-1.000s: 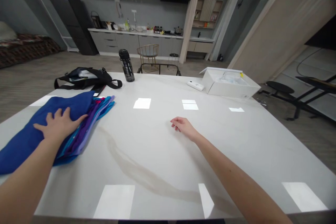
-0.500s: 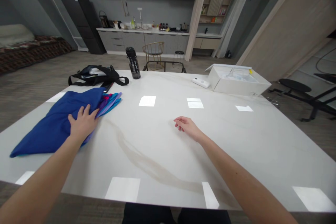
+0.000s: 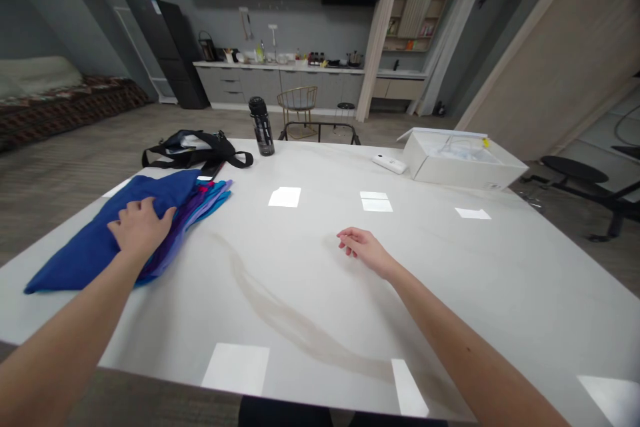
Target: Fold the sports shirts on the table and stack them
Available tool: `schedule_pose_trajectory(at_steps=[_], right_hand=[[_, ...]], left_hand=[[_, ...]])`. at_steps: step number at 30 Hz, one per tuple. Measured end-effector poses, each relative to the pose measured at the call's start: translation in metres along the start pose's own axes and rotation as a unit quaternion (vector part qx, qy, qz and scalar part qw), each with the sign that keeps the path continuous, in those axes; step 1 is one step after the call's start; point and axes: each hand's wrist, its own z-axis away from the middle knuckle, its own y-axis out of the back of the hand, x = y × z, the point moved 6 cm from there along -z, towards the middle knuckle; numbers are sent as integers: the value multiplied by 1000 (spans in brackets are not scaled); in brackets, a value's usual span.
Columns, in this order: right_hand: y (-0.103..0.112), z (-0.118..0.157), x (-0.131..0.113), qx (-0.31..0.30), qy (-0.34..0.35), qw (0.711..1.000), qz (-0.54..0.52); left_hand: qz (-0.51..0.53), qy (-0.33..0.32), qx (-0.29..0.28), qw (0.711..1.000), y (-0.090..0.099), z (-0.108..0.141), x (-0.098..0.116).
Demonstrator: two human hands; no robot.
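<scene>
A stack of folded cloths (image 3: 107,227) lies at the left of the table, with a royal blue one on top. Purple, lilac, turquoise and red layers show along its right edge. My left hand (image 3: 141,227) rests on the blue top layer, its fingers apart and slightly bent. Over the middle of the white table hovers or rests my right hand (image 3: 366,250); contact with the surface is hard to judge. Its fingers are loosely curled and a little apart, with nothing in them.
Behind the cloths lie a black strapped bag (image 3: 193,149) and a black drink bottle (image 3: 261,127), which stands upright. A white remote-like device (image 3: 389,163) lies beside an open white box (image 3: 463,159) at the back right. A metal-framed chair (image 3: 320,127) stands beyond the far edge.
My left hand has slid leftward over the blue cloth, uncovering more of the purple layers. My right hand keeps nearly the same pose. The view has tilted slightly upward.
</scene>
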Motion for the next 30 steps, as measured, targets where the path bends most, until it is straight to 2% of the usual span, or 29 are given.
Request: schedule_pose_trajectory(at_steps=[2, 4, 7, 11, 13, 15, 17, 18, 22, 26, 28, 30], right_hand=[[-4, -3, 1, 3, -6, 1000, 0], [-11, -5, 1, -2, -11, 1000, -1], [-17, -4, 0, -16, -8, 1000, 4], [-13, -3, 2, -16, -2, 1000, 17], [-14, -7, 4, -10, 9, 999, 44], [-28, -19, -1, -7, 37, 995, 91], [-59, -39, -15, -20, 81, 988, 131], [-83, -52, -24, -44, 97, 985, 135], [-190, -103, -71, -81, 156, 972, 153], [-286, -129, -116, -68, 244, 950, 185], [-321, -133, -130, -72, 271, 938, 204], [-344, -133, -139, -80, 286, 932, 208]], left_hand=[[-20, 4, -34, 999, -2, -2, -6], [-10, -12, -43, 999, 0, 0, -8], [96, -21, -5, 995, 14, 6, -6], [274, -10, 65, 960, 43, 14, 1], [306, 4, 78, 949, 54, 14, 7], [312, 6, 72, 947, 59, 12, 14], [303, 2, 65, 951, 59, 11, 19], [300, -4, 64, 952, 59, 11, 20], [305, -38, 78, 948, 57, 24, 16], [350, -54, 85, 931, 69, 48, 8], [374, -87, 71, 921, 79, 61, 11], [388, -124, 61, 911, 90, 71, 14]])
